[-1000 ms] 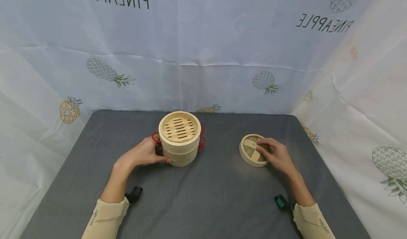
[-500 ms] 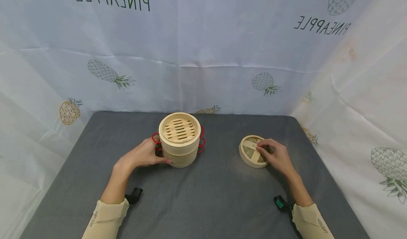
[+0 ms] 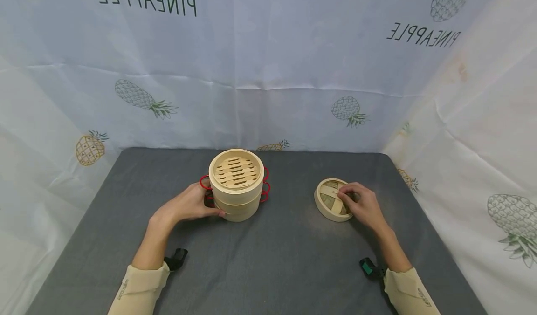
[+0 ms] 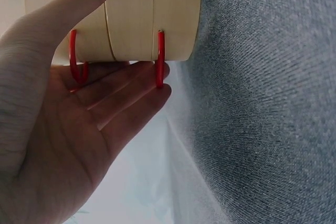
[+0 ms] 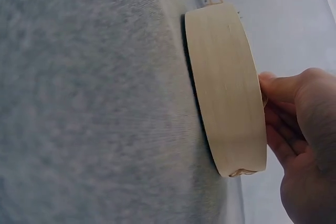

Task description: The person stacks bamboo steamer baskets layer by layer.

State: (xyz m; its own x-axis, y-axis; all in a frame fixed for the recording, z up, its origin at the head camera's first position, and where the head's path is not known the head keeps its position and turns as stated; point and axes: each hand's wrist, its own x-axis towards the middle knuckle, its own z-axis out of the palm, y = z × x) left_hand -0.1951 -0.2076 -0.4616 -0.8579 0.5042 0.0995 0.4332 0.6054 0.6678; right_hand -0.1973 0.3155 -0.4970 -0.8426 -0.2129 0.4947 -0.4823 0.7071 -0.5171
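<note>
A round bamboo steamer (image 3: 240, 208) of stacked tiers stands left of the table's middle, its slatted floor showing on top and red loop handles (image 4: 160, 59) down both sides. My left hand (image 3: 190, 203) holds its left side, thumb across the front and fingers reaching behind past the handles. On the right is a woven bamboo steamer lid (image 3: 324, 207) with two crossed strips. My right hand (image 3: 364, 205) pinches the lid at its top middle between thumb and fingers. The right wrist view shows a dark line under the lid's rim (image 5: 226, 93); whether it touches the cloth I cannot tell.
Grey cloth (image 3: 277, 268) covers the table. Behind it and at both sides hang pale curtains (image 3: 285, 49) printed with pineapples. A black wrist mount (image 3: 176, 259) sits under the left forearm, another mount (image 3: 371, 268) by the right.
</note>
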